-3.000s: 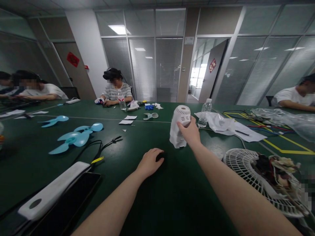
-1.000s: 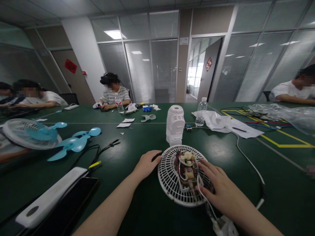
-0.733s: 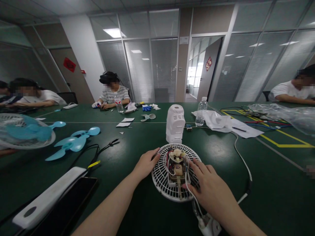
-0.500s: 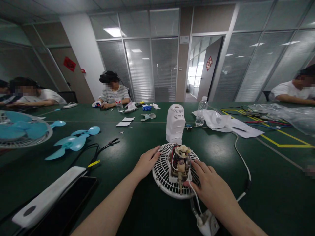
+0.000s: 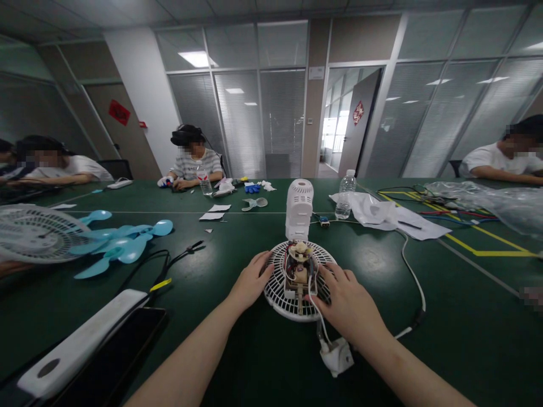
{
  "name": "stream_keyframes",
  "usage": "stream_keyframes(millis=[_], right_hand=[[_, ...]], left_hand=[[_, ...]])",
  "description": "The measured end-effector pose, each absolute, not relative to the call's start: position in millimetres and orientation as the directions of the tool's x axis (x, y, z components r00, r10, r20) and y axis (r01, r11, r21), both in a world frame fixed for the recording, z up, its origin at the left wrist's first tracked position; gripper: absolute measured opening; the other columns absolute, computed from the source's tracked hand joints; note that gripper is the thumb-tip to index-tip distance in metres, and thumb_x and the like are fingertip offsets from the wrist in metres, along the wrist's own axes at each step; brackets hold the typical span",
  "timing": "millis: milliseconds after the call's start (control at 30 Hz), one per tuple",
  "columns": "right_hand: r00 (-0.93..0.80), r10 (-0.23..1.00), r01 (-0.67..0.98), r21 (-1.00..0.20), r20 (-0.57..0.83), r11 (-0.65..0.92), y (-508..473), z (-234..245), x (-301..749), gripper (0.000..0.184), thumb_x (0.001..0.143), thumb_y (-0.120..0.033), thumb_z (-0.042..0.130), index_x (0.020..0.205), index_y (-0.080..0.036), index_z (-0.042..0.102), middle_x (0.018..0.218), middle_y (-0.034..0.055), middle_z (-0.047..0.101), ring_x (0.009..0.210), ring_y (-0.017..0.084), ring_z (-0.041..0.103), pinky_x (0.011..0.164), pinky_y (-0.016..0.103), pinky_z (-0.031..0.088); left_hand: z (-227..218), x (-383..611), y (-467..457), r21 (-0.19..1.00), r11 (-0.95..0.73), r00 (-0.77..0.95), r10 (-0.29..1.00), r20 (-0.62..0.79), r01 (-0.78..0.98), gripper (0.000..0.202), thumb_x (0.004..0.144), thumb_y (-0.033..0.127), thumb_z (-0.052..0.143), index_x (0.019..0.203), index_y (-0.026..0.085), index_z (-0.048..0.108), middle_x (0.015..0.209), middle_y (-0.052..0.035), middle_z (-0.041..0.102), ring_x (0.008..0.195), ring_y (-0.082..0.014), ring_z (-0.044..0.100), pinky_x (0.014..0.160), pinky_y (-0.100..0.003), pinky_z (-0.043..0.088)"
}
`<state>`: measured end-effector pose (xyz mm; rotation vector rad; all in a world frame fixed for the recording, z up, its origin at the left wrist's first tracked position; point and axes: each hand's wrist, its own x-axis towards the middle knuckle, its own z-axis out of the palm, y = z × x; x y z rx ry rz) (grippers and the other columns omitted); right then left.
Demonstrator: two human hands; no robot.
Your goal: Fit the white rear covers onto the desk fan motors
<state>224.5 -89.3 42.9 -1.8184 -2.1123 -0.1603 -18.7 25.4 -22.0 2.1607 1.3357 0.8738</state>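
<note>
A white round fan guard [image 5: 278,305] lies in front of me with an exposed fan motor [image 5: 301,276] and its wires on top. My left hand [image 5: 250,280] grips the guard's left rim, thumb and fingers at the edge. On the other side, my right hand [image 5: 348,299] has its fingers against the motor's right side and the guard, thumb near the white cable. That cable leads down to a small white fan part [image 5: 337,357] on the table. Just behind the guard stands a white vented motor housing [image 5: 299,209], upright.
At left, another person's hand [image 5: 11,268] is at a second fan guard [image 5: 25,232], beside light-blue fan blades [image 5: 127,249]. A white power strip [image 5: 85,342] and a black phone [image 5: 114,356] lie nearer. Behind stand a water bottle [image 5: 345,195] and crumpled white plastic [image 5: 373,212].
The guard with the motor has shifted away from me, closer to the white housing, with both hands on it. At left, the blue blade has left the second guard and is among the other blades.
</note>
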Motion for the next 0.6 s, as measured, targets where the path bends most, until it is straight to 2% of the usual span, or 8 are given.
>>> stream_keyframes(millis=[200,300,367,433,500,600], right_hand=[[-0.102,0.960,0.974,-0.169,0.260,0.149,-107.0,48.3,234.3,0.060,0.082,-0.053,0.058,0.131,-0.017,0.058,0.134,0.0140,0.057,0.113,0.035,0.057,0.095,0.052,0.050],[-0.149,0.975,0.963,-0.201,0.167,0.182,-112.9,60.1,245.5,0.060,0.080,-0.045,0.062,0.134,-0.021,0.055,0.141,0.0107,0.053,0.121,0.035,0.056,0.100,0.053,0.047],[-0.173,0.979,0.950,-0.245,0.105,0.194,-112.0,72.6,253.4,0.055,0.080,-0.038,0.061,0.134,-0.024,0.056,0.138,0.0088,0.057,0.120,0.033,0.059,0.101,0.052,0.048],[-0.159,0.984,0.940,-0.292,0.081,0.176,-104.4,85.9,260.0,0.044,0.084,-0.036,0.056,0.127,-0.026,0.061,0.128,0.0085,0.066,0.110,0.032,0.065,0.095,0.052,0.051],[-0.127,0.984,0.925,-0.344,0.124,0.163,-87.5,96.0,264.0,0.037,0.087,-0.037,0.053,0.121,-0.026,0.064,0.116,0.0091,0.071,0.103,0.032,0.068,0.089,0.052,0.053],[-0.070,0.954,0.856,-0.473,0.291,0.207,-44.5,100.5,264.7,0.038,0.086,-0.037,0.056,0.121,-0.023,0.062,0.111,0.0111,0.072,0.100,0.031,0.068,0.089,0.052,0.052]], left_hand=[[-13.9,-18.0,19.3,0.643,-0.461,0.363,0.885,0.290,0.611,0.052,0.095,0.052,0.044,0.140,0.028,0.045,0.148,-0.0058,0.043,0.134,-0.0260,0.045,0.115,-0.046,0.033],[-4.4,-17.3,11.2,0.600,-0.540,0.437,0.838,0.325,0.590,0.058,0.094,0.058,0.042,0.144,0.029,0.041,0.153,-0.0054,0.037,0.139,-0.0282,0.037,0.116,-0.050,0.028],[2.0,-16.0,4.2,0.554,-0.620,0.519,0.779,0.352,0.556,0.069,0.089,0.065,0.045,0.147,0.030,0.034,0.156,-0.0054,0.032,0.142,-0.0299,0.031,0.118,-0.052,0.024],[7.1,-13.9,-2.6,0.516,-0.686,0.602,0.716,0.354,0.513,0.090,0.079,0.073,0.054,0.151,0.028,0.024,0.158,-0.0074,0.028,0.144,-0.0321,0.028,0.119,-0.053,0.020],[9.8,-11.6,-7.7,0.495,-0.711,0.643,0.687,0.338,0.499,0.105,0.072,0.074,0.062,0.153,0.026,0.016,0.158,-0.0094,0.027,0.144,-0.0325,0.028,0.120,-0.053,0.016],[10.2,-9.3,-10.8,0.481,-0.717,0.660,0.680,0.321,0.505,0.111,0.069,0.073,0.067,0.153,0.023,0.014,0.158,-0.0113,0.029,0.143,-0.0316,0.030,0.121,-0.052,0.016]])
